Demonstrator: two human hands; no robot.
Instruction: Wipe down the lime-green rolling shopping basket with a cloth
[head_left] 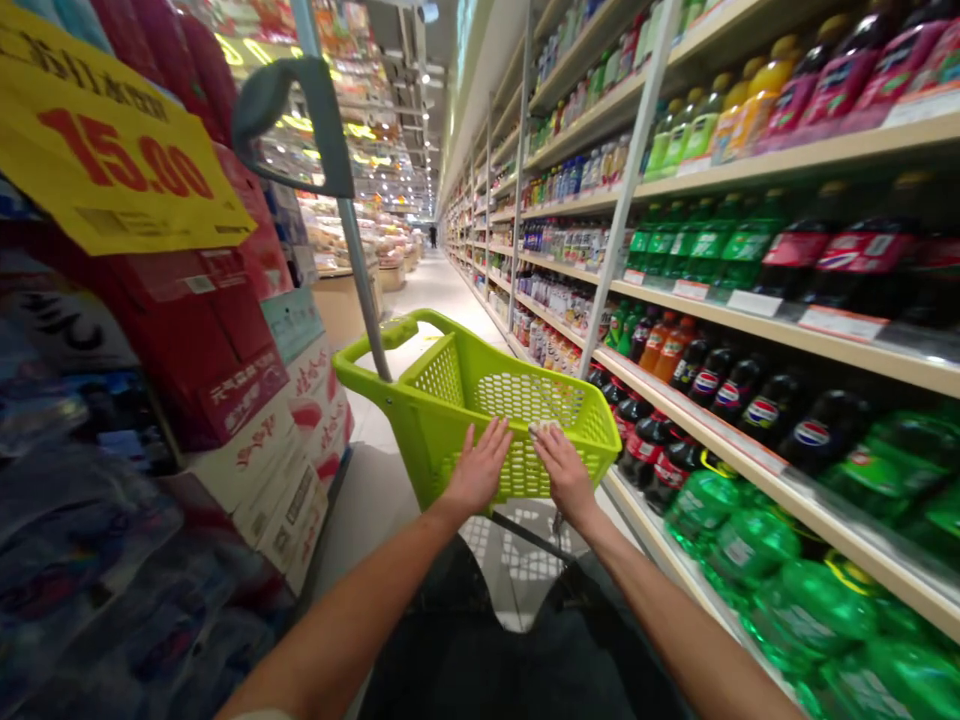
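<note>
A lime-green shopping basket [427, 385] on a metal frame stands in front of me, with perforated walls. Its grey pull handle [337, 140] rises on a metal pole at the left. My left hand [481, 462] lies against the near wall of the basket, fingers stretched out toward the rim. Beside it, my right hand [559, 465] touches the same wall farther right, its fingers also extended. Neither hand holds anything. Inside the basket I see only its perforated walls; the near wall hides part of the bottom.
Shelves of drink bottles [739, 240] line the right side, with large green bottles [750, 540] on the lowest level. Stacked cartons [277, 450] and a yellow price sign [120, 140] crowd the left. Ahead, a pale-floored aisle [431, 275] runs far back, with a distant person [433, 236].
</note>
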